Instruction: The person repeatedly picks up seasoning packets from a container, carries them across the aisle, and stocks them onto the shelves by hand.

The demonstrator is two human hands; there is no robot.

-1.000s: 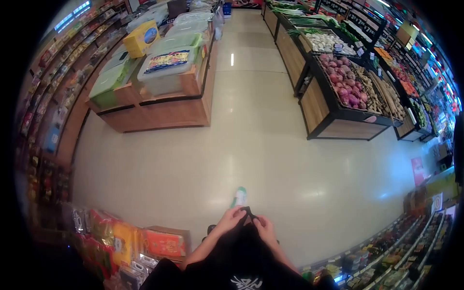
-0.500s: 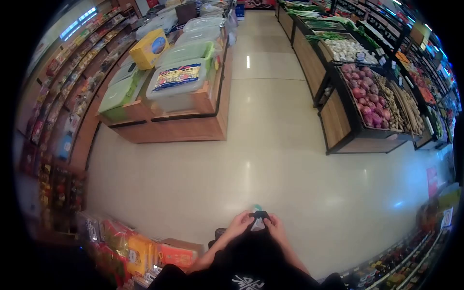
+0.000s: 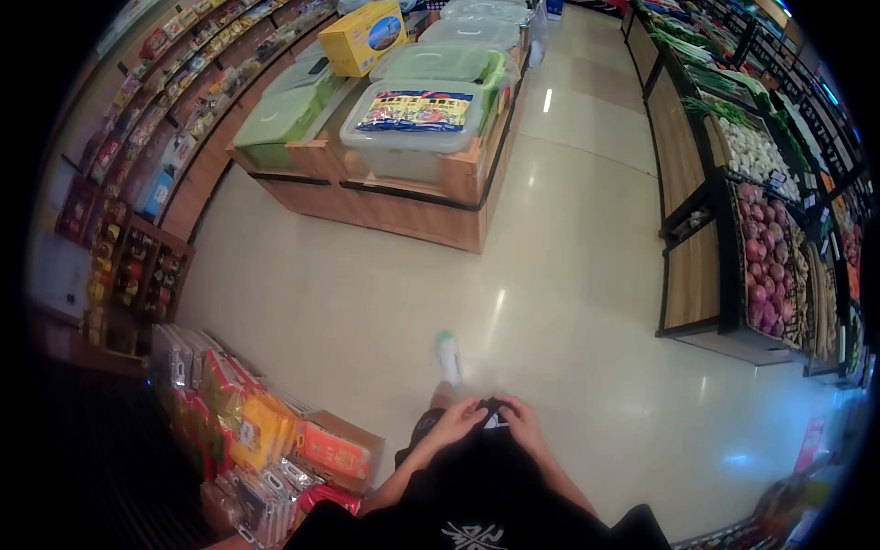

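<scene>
At the bottom centre, in front of my black shirt (image 3: 477,477), my left hand (image 3: 461,422) and my right hand (image 3: 521,423) are close together. Both pinch the edges of a small black item (image 3: 493,406), which has a whitish patch between the hands. The item is too small to identify; it may be cloth or a pouch. Beyond the hands, a white and green shoe (image 3: 447,357) stands on the pale floor.
Ahead left is a wooden display (image 3: 412,220) with lidded bins, a yellow box (image 3: 363,38) and a blue-yellow packet (image 3: 417,111). Onions (image 3: 766,261) fill a stand at the right. Shelves line the far left. Packaged goods and an open carton (image 3: 339,449) are at the lower left.
The view has turned left, so the displays appear further right and the lower-left packages show more. One shoe is seen further forward. Both hands keep hold of the black item.
</scene>
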